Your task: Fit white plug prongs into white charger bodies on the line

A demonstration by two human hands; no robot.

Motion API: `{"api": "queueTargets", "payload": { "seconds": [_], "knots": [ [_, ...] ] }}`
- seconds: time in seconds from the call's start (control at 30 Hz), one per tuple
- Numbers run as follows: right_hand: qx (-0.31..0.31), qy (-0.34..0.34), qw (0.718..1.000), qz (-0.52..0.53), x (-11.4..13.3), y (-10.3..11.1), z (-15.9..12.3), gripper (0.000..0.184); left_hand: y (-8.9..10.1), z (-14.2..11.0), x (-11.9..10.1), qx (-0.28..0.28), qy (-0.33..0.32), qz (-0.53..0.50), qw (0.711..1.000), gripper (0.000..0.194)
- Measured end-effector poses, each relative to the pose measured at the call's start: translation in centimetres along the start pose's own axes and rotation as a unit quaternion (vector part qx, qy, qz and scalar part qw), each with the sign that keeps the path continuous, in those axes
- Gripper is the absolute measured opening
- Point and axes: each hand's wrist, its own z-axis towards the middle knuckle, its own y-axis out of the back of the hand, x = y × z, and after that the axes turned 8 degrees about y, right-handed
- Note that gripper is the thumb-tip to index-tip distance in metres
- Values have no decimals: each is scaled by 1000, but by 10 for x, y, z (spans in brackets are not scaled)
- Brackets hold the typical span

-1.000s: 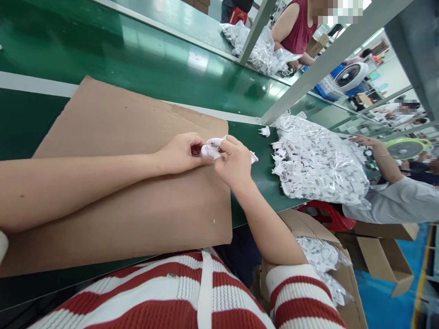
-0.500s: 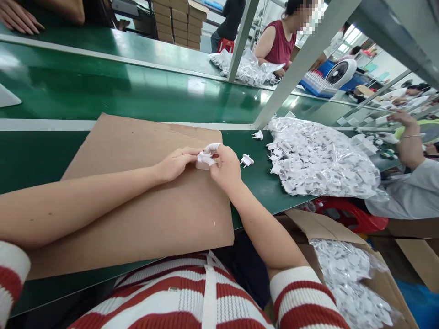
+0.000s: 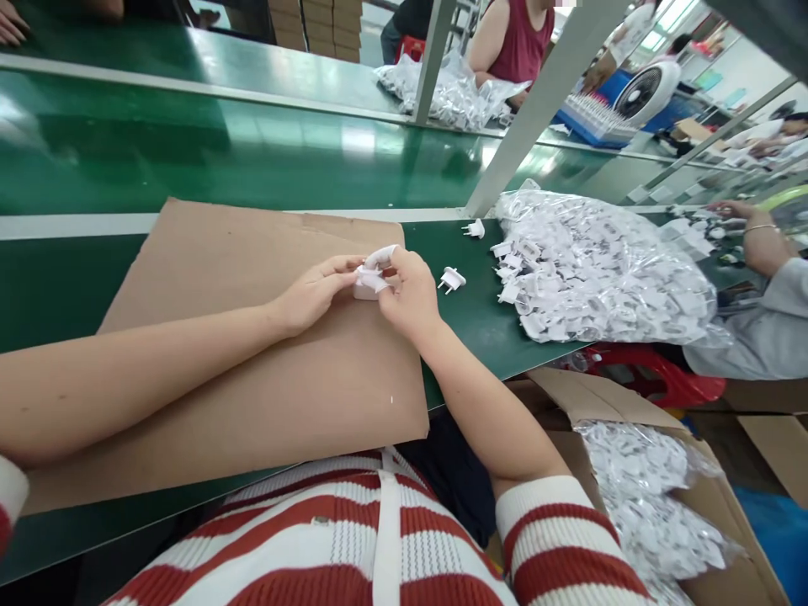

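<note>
Over the brown cardboard sheet (image 3: 303,370), both hands meet at a small white plastic plug housing (image 3: 367,292). My left hand (image 3: 316,293) pinches its left side between thumb and fingers. From the right, my right hand (image 3: 410,295) has closed its thumb and forefinger on the same piece; white coverings wrap those two fingertips. Fingers hide much of the part. Just right of the cardboard, a white plug piece with pins (image 3: 452,279) lies on the green table, and another white plug piece (image 3: 474,228) lies farther back.
A clear bag of white plug parts (image 3: 606,269) spreads over the table at right. Below it stands an open carton (image 3: 694,522) with bagged parts. A slanting metal post (image 3: 536,118) rises behind the cardboard. A co-worker's arm (image 3: 767,244) reaches in at far right.
The view has shifted slightly, so most things sit a little higher in the picture. Both hands stay on the white plug housing, with hardly any change in their hold.
</note>
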Motion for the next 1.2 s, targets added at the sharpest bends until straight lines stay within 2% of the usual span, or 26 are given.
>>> {"api": "queueTargets", "payload": {
  "seconds": [0.1,0.17,0.27,0.33,0.4,0.47,0.53,0.63,0.73,0.83,0.93,0.97,1.03,1.1,1.17,1.2],
  "knots": [
    [4,-20,999,40,-3,5,3,31,4,-1,-4,30,6,44,999,52],
    [5,-34,999,33,-9,18,4,46,11,7,-4,11,8,106,994,49],
    [15,-111,989,-100,-21,46,1,58,33,39,3,-94,18,162,982,41],
    [67,-219,953,-199,-31,62,-3,57,58,67,10,-184,35,191,963,39],
    [109,-270,928,-232,-41,69,-7,52,88,94,16,-265,68,223,936,38],
    [109,-264,932,-222,-49,68,-8,45,117,114,21,-322,109,257,905,37],
    [89,-248,944,-200,-53,63,-8,42,140,125,26,-351,142,280,882,36],
    [59,-236,955,-169,-53,55,-6,45,154,129,36,-372,177,297,862,34],
    [25,-221,968,-119,-52,46,-6,44,152,122,47,-394,203,310,841,37],
    [-35,-212,977,-14,-51,35,-7,36,144,109,50,-436,198,325,815,59],
    [-74,-223,967,94,-48,25,-7,35,134,93,39,-480,164,344,790,77],
    [-81,-233,960,130,-46,23,-7,37,128,87,33,-481,137,342,795,76],
    [-95,-252,942,201,-40,20,-6,40,113,73,21,-443,60,320,835,67],
    [-97,-261,930,240,-32,16,-5,42,90,55,12,-356,-16,293,887,53],
    [-85,-262,928,252,-22,10,-6,44,61,35,9,-253,-56,285,923,42],
    [-74,-258,927,260,-17,6,-7,45,46,25,10,-204,-67,277,937,43]
  ]
}}
